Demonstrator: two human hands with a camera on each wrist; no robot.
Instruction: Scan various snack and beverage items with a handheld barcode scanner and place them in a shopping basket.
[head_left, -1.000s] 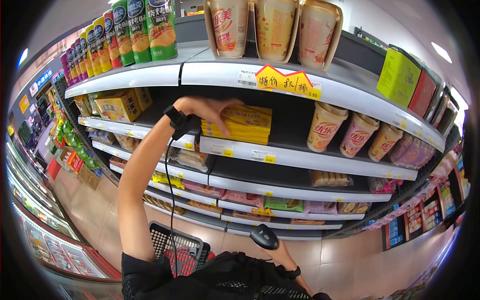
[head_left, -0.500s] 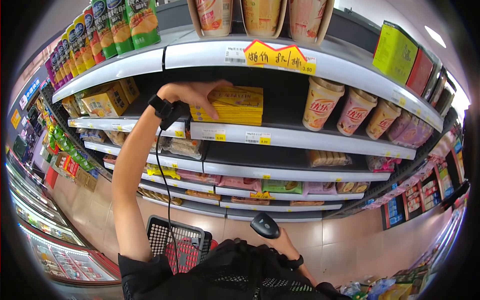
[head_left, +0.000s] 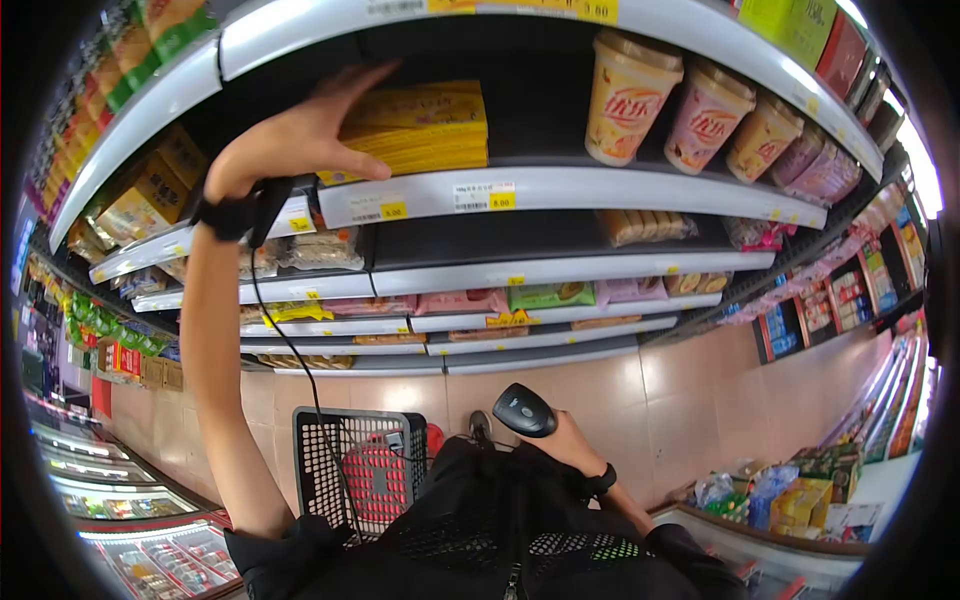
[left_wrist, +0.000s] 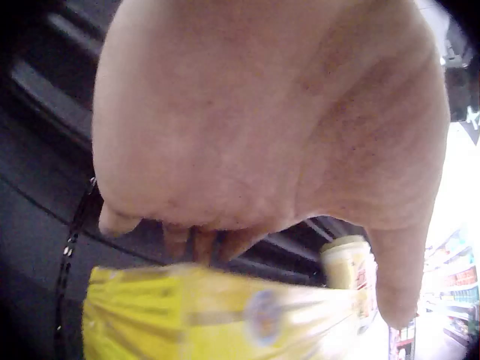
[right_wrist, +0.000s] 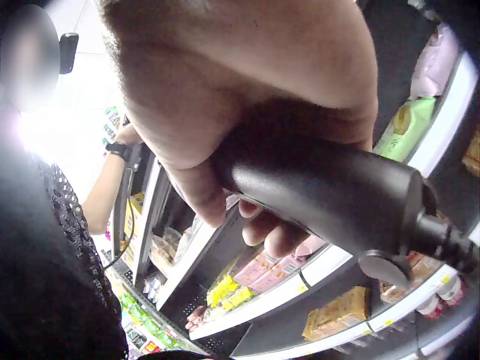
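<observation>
My left hand reaches into the shelf at the left end of a stack of flat yellow packages. Its thumb and fingers spread apart, the thumb along the stack's front and the fingers toward its top and back. The left wrist view shows the palm above the crinkled yellow wrapping, with the thumb off to the side. Low in front of the body, my right hand grips a black handheld barcode scanner. Fingers curl round its handle in the right wrist view.
Several paper drink cups stand right of the stack. Yellow boxes sit to the left. The upper shelf edge overhangs the hand. A shopping basket stands on the floor, and a cable hangs from the left wrist.
The head view has tilted down, so the shelves appear higher. My left hand's fingers and thumb have spread wider at the yellow stack. My right hand keeps its grip on the scanner.
</observation>
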